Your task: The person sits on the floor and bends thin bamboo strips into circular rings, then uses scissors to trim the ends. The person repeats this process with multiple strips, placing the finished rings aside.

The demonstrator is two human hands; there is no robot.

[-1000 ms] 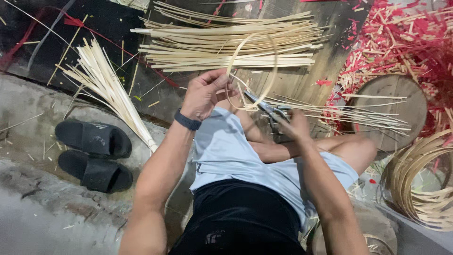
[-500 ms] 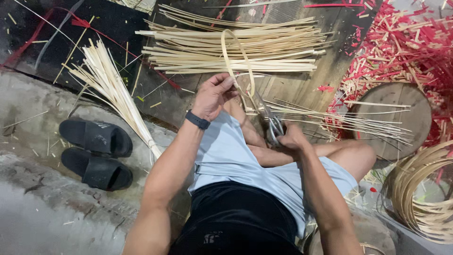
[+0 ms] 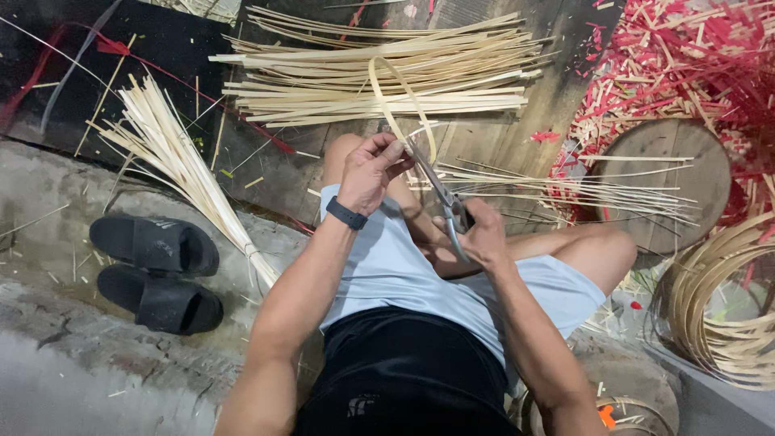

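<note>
My left hand (image 3: 371, 168) pinches a thin pale bamboo strip (image 3: 401, 93) that bends up into a narrow loop over the pile of strips. A dark band sits on that wrist. My right hand (image 3: 483, 236) grips the handles of metal scissors (image 3: 440, 194), whose blades point up-left toward the strip just beside my left fingers. Both hands work above my knees, over light blue shorts.
A large pile of flat bamboo strips (image 3: 379, 77) lies ahead on dark boards. A tied bundle of thin splints (image 3: 182, 165) fans out at left beside black slippers (image 3: 153, 274). Red shavings (image 3: 686, 56), a round wooden block (image 3: 666, 173) and coiled bamboo hoops (image 3: 722, 311) are at right.
The wide round loop of strip has been drawn into a narrower, taller loop. My left hand has shifted slightly right and the scissors have come up against the strip.
</note>
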